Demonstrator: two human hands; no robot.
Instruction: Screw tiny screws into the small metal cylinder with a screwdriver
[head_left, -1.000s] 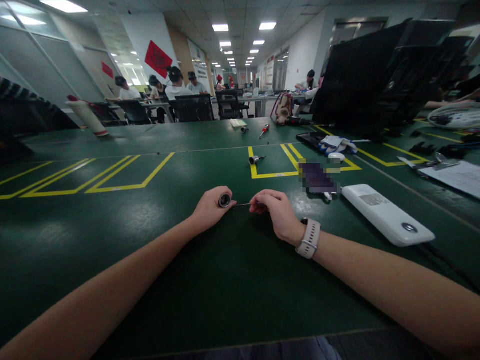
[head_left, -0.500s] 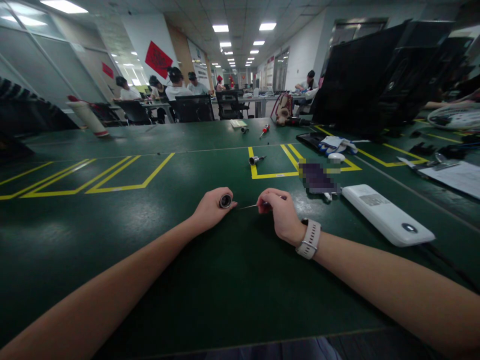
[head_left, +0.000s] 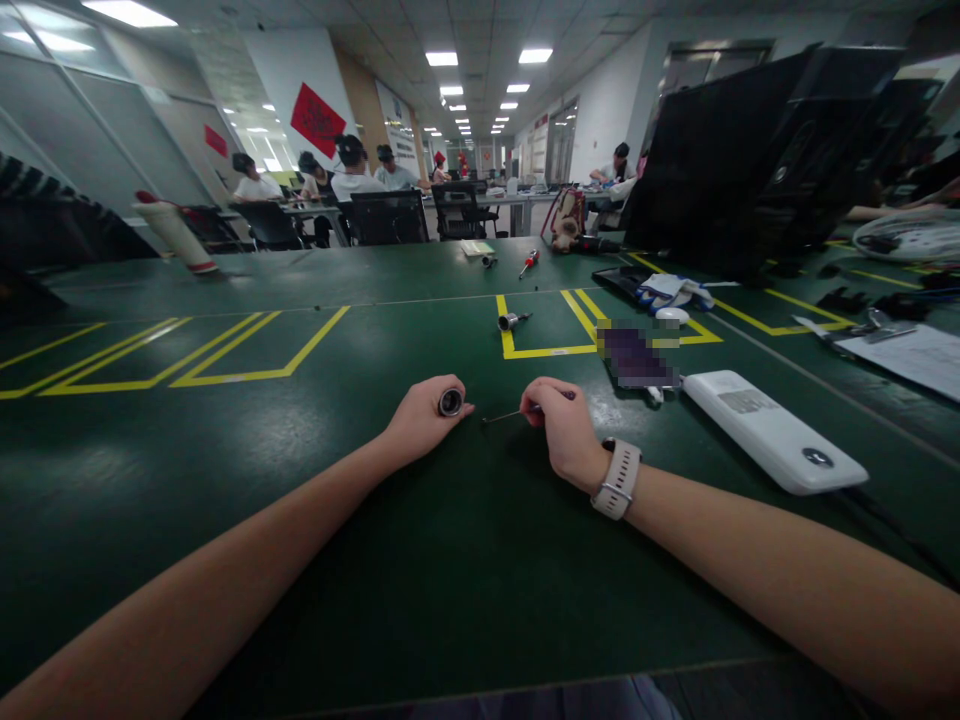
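Closed around a hollow metal socket [head_left: 450,402], my left hand [head_left: 426,418] points the round open end toward me. A thin-shafted screwdriver [head_left: 504,416] is pinched in my right hand [head_left: 559,420], its handle mostly hidden by the fingers. The slim shaft points left toward the socket, and its small dark tip is apart from my left thumb. Just beyond the hands, a second metal socket with a shank [head_left: 511,321] lies inside a yellow tape outline [head_left: 551,352] on the green table [head_left: 420,560].
To the right lie a white power bank [head_left: 772,425], a blurred-out phone [head_left: 636,358], white-and-blue gloves [head_left: 675,290] and a clipboard [head_left: 907,350]. A red screwdriver [head_left: 529,262] lies farther back. Large black equipment [head_left: 750,160] stands at right. People sit at distant tables.
The screwdriver's shaft has drawn slightly right and its tip dipped, so the small dark end now shows clear of my left hand. My left hand and the socket stay put.
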